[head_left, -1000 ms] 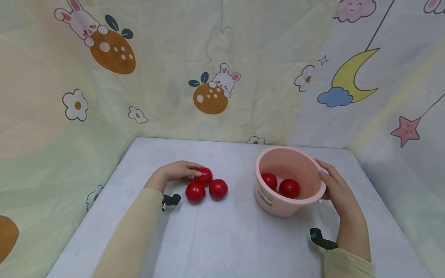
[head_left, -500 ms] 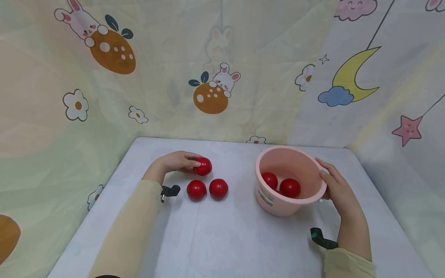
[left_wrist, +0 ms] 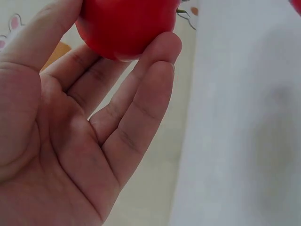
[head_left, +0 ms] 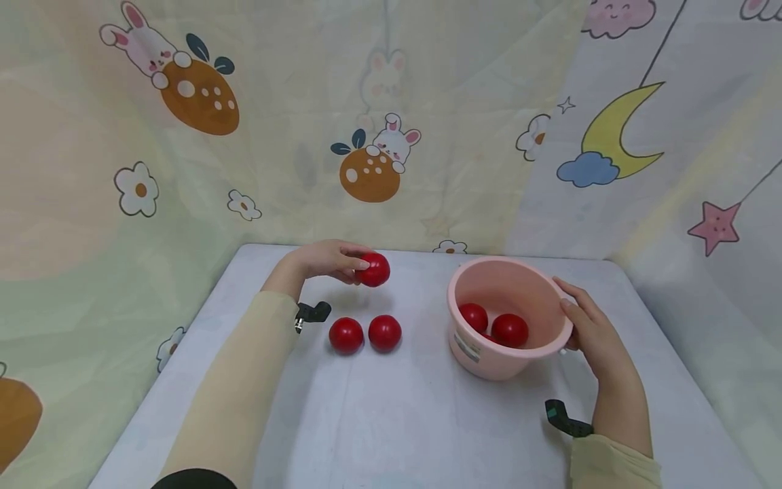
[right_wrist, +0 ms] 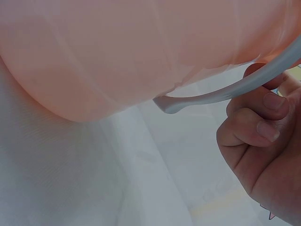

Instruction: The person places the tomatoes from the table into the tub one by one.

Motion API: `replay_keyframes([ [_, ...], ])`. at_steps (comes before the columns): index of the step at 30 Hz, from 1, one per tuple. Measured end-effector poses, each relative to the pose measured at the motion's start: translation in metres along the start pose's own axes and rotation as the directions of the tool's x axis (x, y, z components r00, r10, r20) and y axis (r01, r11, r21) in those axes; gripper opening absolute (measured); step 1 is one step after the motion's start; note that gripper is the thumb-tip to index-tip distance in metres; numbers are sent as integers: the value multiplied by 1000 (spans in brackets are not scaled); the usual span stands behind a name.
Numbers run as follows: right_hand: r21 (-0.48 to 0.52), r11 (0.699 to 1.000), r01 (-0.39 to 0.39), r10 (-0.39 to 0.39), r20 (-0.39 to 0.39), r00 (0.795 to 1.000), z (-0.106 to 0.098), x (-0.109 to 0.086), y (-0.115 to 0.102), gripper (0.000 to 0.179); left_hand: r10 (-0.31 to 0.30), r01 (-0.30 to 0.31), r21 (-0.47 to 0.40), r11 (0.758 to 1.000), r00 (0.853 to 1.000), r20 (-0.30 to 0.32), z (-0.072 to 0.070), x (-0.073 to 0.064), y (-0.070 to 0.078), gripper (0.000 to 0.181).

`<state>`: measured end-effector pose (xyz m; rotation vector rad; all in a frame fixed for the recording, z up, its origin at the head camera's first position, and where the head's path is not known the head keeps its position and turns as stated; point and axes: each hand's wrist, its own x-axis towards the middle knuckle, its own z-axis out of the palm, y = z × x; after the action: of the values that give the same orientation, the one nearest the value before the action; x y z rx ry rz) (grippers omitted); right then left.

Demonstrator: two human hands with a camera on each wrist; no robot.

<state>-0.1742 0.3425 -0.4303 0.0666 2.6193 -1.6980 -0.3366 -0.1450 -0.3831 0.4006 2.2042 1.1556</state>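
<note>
Evidently, the right hand is gripping the bucket on its right side, presumably steadying it. Tomatoes are lying inside, contained. Left of the bucket, two loose tomatoes are sitting close together. Farther back on that side, the left hand is pinching another tomato above the table, thumb opposing fingers, likely against slipping.

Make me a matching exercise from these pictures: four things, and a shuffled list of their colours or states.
Things:
1. left hand
2. right hand
3. bucket
4. printed moon

Descriptions:
A. touching the bucket
B. yellow
C. holding a tomato above the table
D. pink, with more tomatoes inside

Right pairs: 1-C, 2-A, 3-D, 4-B
</note>
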Motion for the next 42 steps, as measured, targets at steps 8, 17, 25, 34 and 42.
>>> replay_keyframes([
  [8,3,1000,-7,7,6,1000,0,-2,-3,56,48,-49,33,998,998,27,2,8,44,51],
  [17,-2,1000,-23,23,4,1000,-2,-2,0,58,97,-104,67,992,991,95,21,25,103,54],
  [25,4,1000,-4,4,1,1000,-3,-1,2,57,143,-167,117,979,971,193,51,43,153,49],
  [34,23,1000,15,-15,2,1000,-2,1,2,56,134,-195,196,961,949,286,92,55,196,40],
  [42,33,999,-14,14,10,1000,-3,-1,-1,60,54,-141,246,959,942,331,128,60,222,39],
])
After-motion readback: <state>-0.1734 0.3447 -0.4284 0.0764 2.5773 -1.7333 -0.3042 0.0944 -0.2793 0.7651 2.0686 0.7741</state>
